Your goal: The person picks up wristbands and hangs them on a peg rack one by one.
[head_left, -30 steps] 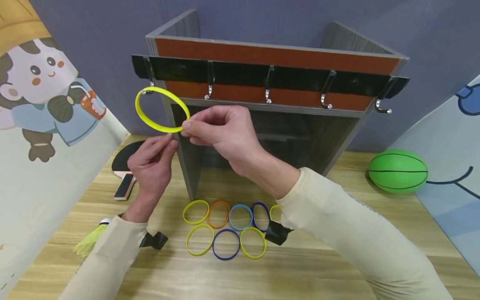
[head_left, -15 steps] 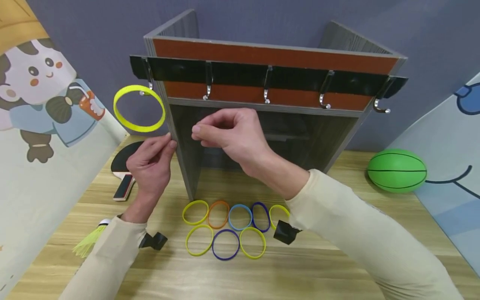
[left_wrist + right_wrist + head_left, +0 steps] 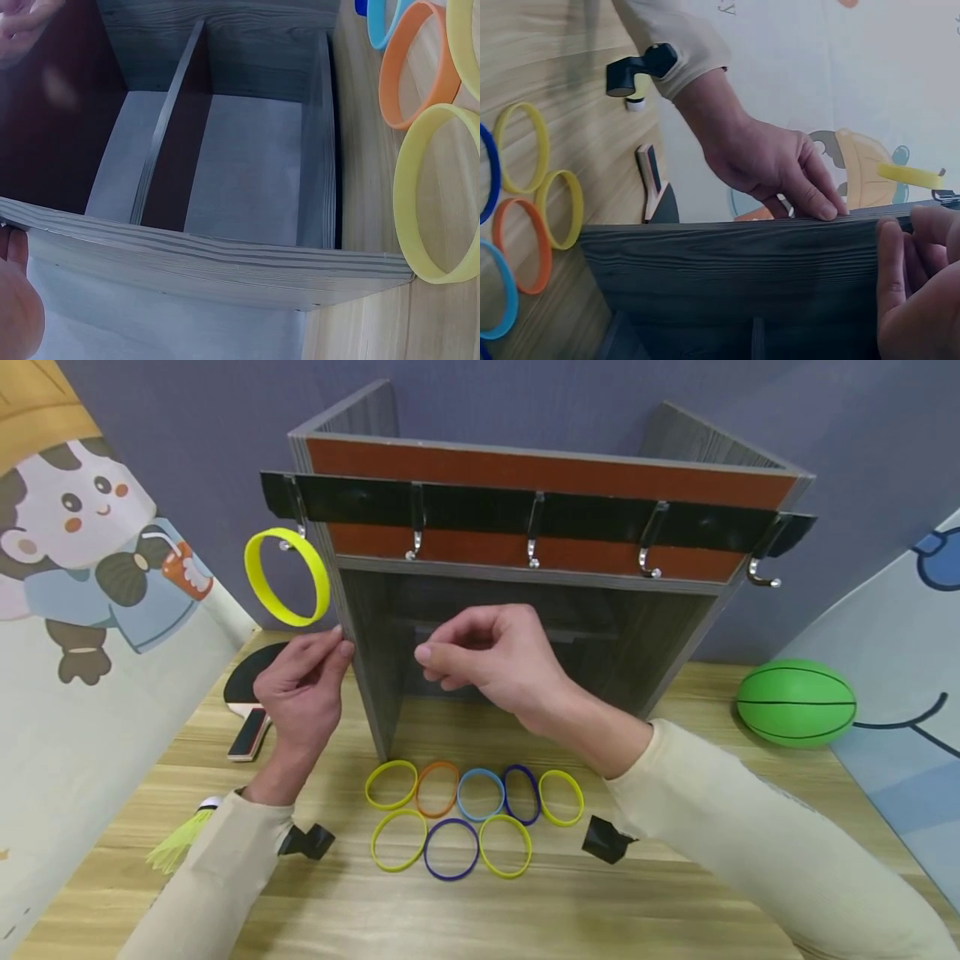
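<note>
A yellow silicone wristband [image 3: 321, 589] hangs from the leftmost metal hook [image 3: 302, 518] on the black rail of the small cabinet, slightly turned. My left hand [image 3: 307, 681] touches the front edge of the cabinet's left side panel [image 3: 367, 693] with its fingertips, just below that band; in the right wrist view its thumb lies at the panel's edge [image 3: 780, 225]. To the right, in front of the cabinet's opening, my right hand [image 3: 502, 656] holds nothing, fingers loosely bent and thumb near the index finger. The other hooks on the rail [image 3: 600, 518] carry nothing.
Several wristbands lie in two rows on the wooden surface, including an orange band [image 3: 420, 793] and a light blue band [image 3: 461, 797]. A table tennis bat [image 3: 249, 735] and a yellow shuttlecock [image 3: 180, 839] lie at the left. A green ball [image 3: 797, 703] sits at the right.
My right hand has let go of the yellow wristband and drawn back right and down. The band now hangs on the leftmost hook, having swung. The left hand has stayed put.
</note>
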